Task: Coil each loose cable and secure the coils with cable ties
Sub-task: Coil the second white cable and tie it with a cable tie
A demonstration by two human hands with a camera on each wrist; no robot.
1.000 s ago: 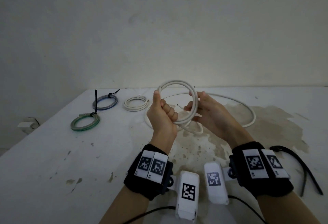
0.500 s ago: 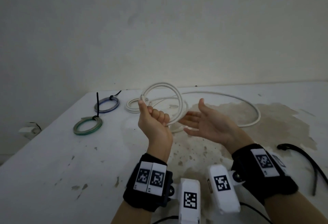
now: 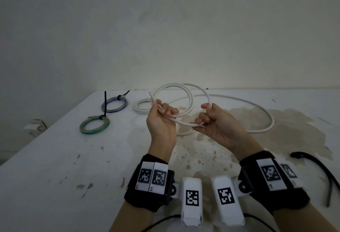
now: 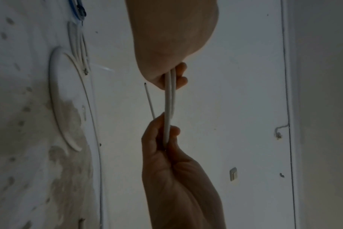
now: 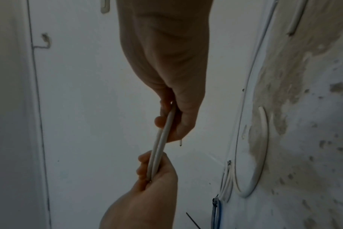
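Observation:
A long white cable (image 3: pixel 191 101) is partly coiled in the air in front of me. My left hand (image 3: pixel 163 111) grips the loops at their left side, fingers curled round two strands. My right hand (image 3: pixel 206 115) grips the same cable at the loops' lower right. The rest of the cable (image 3: pixel 270 119) trails in a wide arc over the table. In the left wrist view my left hand (image 4: pixel 174 77) and right hand (image 4: pixel 162 131) hold the two strands (image 4: pixel 169 105) between them. The right wrist view shows my right hand (image 5: pixel 172 120), my left hand (image 5: pixel 153 170) and the strands (image 5: pixel 159 144).
A green coil (image 3: pixel 94 125) and a blue coil (image 3: pixel 114 104), each bound with a black tie, lie at the back left of the stained white table (image 3: pixel 55 158). A small white coil (image 3: pixel 142 106) lies behind my left hand. A black strap (image 3: pixel 316 165) lies at the right.
My right hand was open beside the loop half a second ago and now grips the cable, with a further loop brought round. My left hand has kept its hold.

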